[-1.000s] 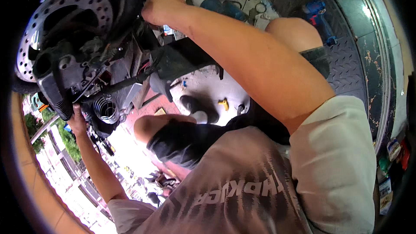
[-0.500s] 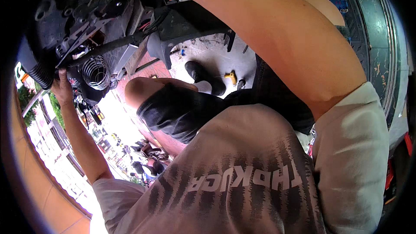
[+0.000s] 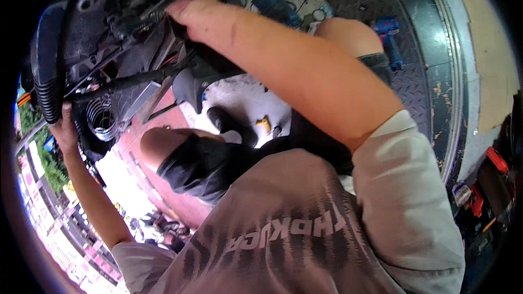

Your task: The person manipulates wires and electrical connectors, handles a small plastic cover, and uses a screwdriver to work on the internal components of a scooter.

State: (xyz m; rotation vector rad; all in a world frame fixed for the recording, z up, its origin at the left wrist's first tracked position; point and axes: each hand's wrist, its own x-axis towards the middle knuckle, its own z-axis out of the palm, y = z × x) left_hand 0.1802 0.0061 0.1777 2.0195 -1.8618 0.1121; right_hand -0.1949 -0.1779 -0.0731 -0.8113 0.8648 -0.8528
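Black, curved, ribbed, rubbery-looking tube (image 3: 49, 92): lengthwise ahead of my left grip (image 3: 64, 132), the nearer | left closure: fingers hidden, can't tell | right grip (image 3: 190, 8): likewise unclear

Items I logged remotely, by material and finish. 1 ribbed tube (image 3: 48, 93): looked matt, rubber or plastic, I could not tell which. 1 coil (image 3: 101, 125): appeared to be shiny metal wire. 1 long bar (image 3: 128, 81): showed a dark, dull surface. 1 shirt (image 3: 283, 196): was matt cloth, creased at the sleeve. 1 pair of shorts (image 3: 196, 166): was wrinkled black cloth. 1 power tool (image 3: 388, 35): had a blue plastic casing. 1 tread plate (image 3: 411, 90): was rough, raised-patterned. 1 sill (image 3: 433, 38): was dark, glossy, scuffed. 1 sheet (image 3: 493, 71): resembled matt brown cardboard.
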